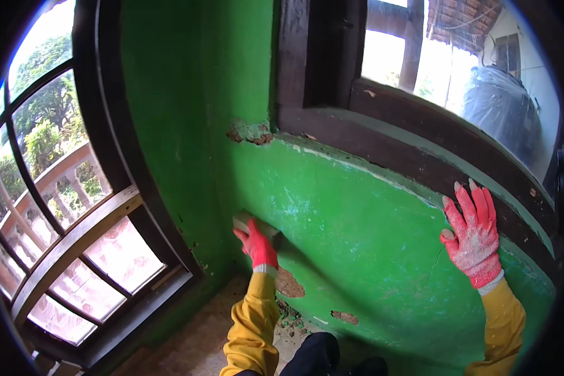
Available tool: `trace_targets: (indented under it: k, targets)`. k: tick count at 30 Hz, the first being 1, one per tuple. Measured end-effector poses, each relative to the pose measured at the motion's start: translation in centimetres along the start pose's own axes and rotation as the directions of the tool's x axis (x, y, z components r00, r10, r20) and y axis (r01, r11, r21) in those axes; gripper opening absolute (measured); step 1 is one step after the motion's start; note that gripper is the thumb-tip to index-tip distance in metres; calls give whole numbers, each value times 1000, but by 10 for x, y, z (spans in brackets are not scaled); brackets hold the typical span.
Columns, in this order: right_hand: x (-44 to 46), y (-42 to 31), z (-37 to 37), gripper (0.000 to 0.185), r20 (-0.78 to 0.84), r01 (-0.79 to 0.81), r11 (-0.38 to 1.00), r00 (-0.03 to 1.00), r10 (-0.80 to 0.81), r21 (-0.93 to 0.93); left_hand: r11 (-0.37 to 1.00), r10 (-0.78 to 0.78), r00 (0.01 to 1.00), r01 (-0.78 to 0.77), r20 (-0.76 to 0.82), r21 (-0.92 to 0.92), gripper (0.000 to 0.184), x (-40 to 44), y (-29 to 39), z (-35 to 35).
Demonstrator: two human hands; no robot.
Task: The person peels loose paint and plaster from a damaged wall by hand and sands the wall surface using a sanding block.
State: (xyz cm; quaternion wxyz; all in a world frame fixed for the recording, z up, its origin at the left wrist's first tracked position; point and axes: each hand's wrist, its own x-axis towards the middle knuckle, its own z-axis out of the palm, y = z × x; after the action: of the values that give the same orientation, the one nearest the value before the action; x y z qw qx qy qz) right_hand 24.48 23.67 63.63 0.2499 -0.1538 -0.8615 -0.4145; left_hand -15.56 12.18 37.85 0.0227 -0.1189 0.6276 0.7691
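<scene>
My left hand (257,246), in a red glove, is closed around a pale, flat rectangular block (242,220). It holds the block against the green wall (351,232), low down near the corner; whether the block has a rough face is hidden. Higher up at the right, my right hand (473,235) lies spread, its dusty red glove pressed where the wall meets the dark wooden window frame (413,156). Nothing is in that hand. Whitish scuffs mark the paint between the two hands.
Plaster is broken off at a patch (289,283) below my left hand, and rubble (289,316) lies on the floor there. Another chipped ledge (250,133) sits under the window corner. A barred window (75,232) takes up the left side. My dark-clothed legs show at the bottom.
</scene>
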Motion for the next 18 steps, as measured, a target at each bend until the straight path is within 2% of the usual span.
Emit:
trace_targets:
  k: [1,2,4,6,7,8,9,11,12,14,15,16,18]
  targets:
    - [2,-1,-1,53,8,-4,1000,1000,4,0,993,118,993,-117,24,-8,89,2,22,4]
    - [3,-2,-1,52,2,-14,1000,1000,14,-3,953,292,955,-295,59,70,86,1,69,5]
    - [4,-3,1,52,7,-27,999,1000,27,-27,863,499,858,-504,121,16,82,8,125,17]
    - [3,-4,0,52,6,-30,998,1000,30,-53,870,491,864,-493,110,-19,81,12,116,16]
    - [4,-3,0,52,10,-39,998,999,39,-54,931,364,926,-365,97,-18,79,12,96,9]
    - [5,-4,0,53,5,-39,998,999,40,-43,972,181,978,-162,100,-169,79,43,45,8]
    - [4,-5,-1,54,-1,-45,999,999,45,-31,964,87,991,-57,105,-260,80,35,15,-1]
    - [4,-6,-2,55,-16,-53,998,998,53,-22,936,8,991,39,132,-350,81,23,12,0]
    - [5,-5,-3,56,-29,-42,999,999,42,-20,968,74,991,-44,114,-247,82,15,29,5]
    - [5,-5,-2,58,-23,-40,999,999,40,-4,967,220,961,-191,170,-169,82,-7,84,10]
    - [5,-5,0,59,-41,-40,999,998,40,1,940,340,927,-334,155,-68,83,-43,136,11]
    - [4,-4,1,60,-57,-41,999,998,41,3,786,619,771,-611,153,-97,85,-48,153,23]
    - [1,-5,0,61,-50,-46,999,998,46,2,489,848,504,-863,163,123,85,-92,152,33]
